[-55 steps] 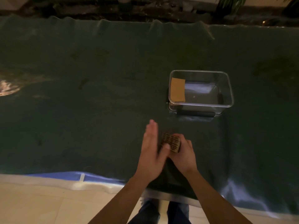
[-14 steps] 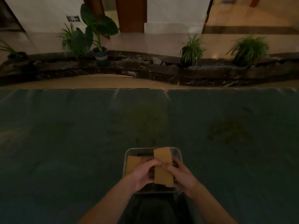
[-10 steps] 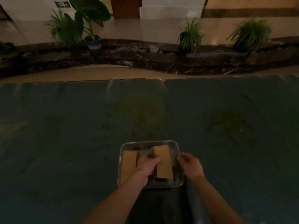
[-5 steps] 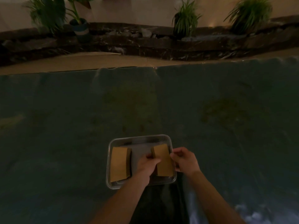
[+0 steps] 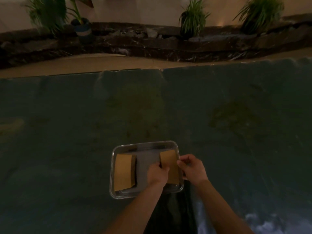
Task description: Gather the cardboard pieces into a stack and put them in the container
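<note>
A clear plastic container [image 5: 145, 145] sits on the dark green cloth near me. One cardboard stack [image 5: 124, 171] lies in its left half. A second cardboard stack [image 5: 169, 159] rests against the right wall inside. My left hand [image 5: 157, 173] grips the left edge of that second stack. My right hand [image 5: 192, 168] is at the container's right rim beside the stack, fingers curled; whether it touches the cardboard or the rim is unclear.
The dark green cloth [image 5: 84, 124] covers the whole table. Beyond its far edge lie a tan floor strip, a dark stone ledge [image 5: 152, 46] and potted plants [image 5: 192, 19]. Light patches show on the cloth at the bottom right.
The second stack has gone from held above the container to resting at its right wall. My right hand has let go and shifted to the right rim. The camera has tilted down.
</note>
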